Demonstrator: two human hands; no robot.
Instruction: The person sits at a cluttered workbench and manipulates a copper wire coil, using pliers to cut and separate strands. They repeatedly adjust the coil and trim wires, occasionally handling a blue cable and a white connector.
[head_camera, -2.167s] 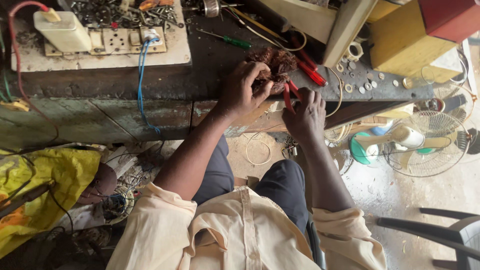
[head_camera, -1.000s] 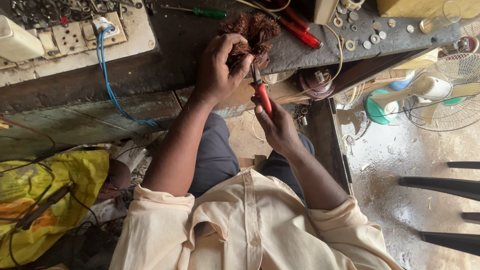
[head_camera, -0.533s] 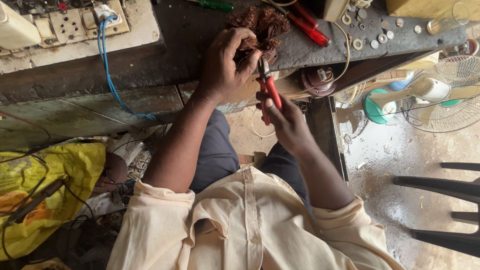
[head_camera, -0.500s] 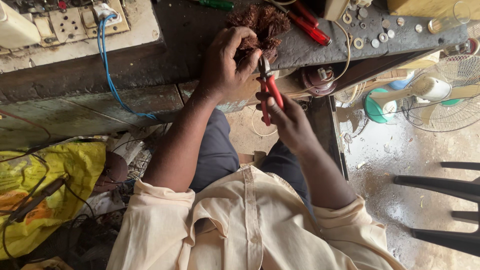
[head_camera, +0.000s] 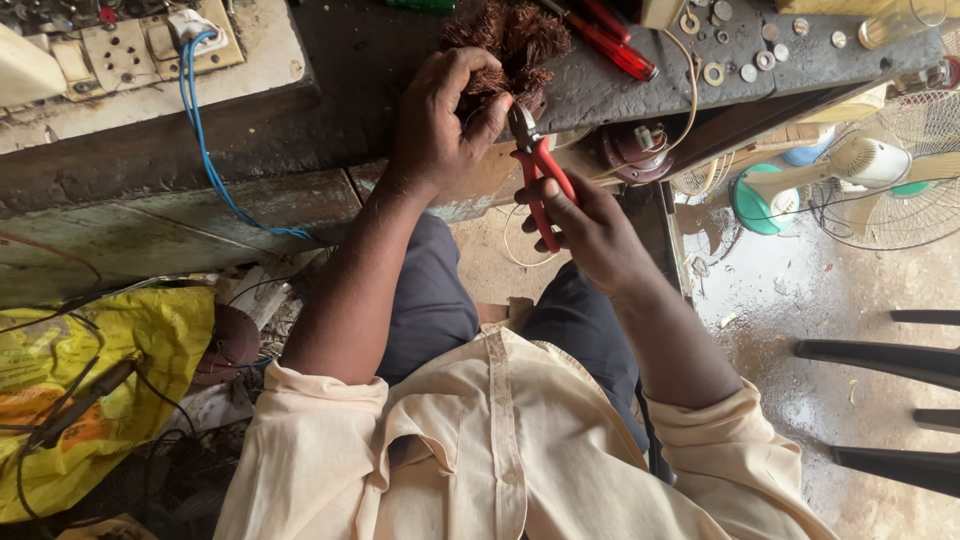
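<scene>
Seated right up against the bench, cream shirt sleeves rolled, both arms reaching forward toward 12 o'clock. The right hand (head_camera: 590, 225) is wrapped shut around the red-handled pliers (head_camera: 538, 170), handles squeezed in the palm and the metal nose pointing up and slightly to 11 o'clock, right into the edge of the copper wire bundle (head_camera: 505, 45). The left hand (head_camera: 445, 120) is clamped on that bundle from the 9 o'clock side, fingers curled over the top, thumb underneath. It looks like it's gripped that way to keep the tangle from shifting while the pliers bite at a strand; the exact strand is too small to make out.

The bundle itself sits at the near edge of the dark workbench (head_camera: 350, 60), half hanging over the lip, which keeps it close to the lap and easy to get at from below.

Further out on the bench: a red screwdriver (head_camera: 615, 45) just at 1 o'clock of the bundle, a scatter of washers (head_camera: 735, 50) beyond that, and over at 10 o'clock a grubby socket board (head_camera: 130, 50) with a blue cable (head_camera: 200, 130) drooping off the front.

Down on the floor, a yellow bag (head_camera: 90, 390) at 8 o'clock, and fans (head_camera: 860, 180) lying on the wet concrete at 2 o'clock. Proper cluttered repair-shop vibe.
</scene>
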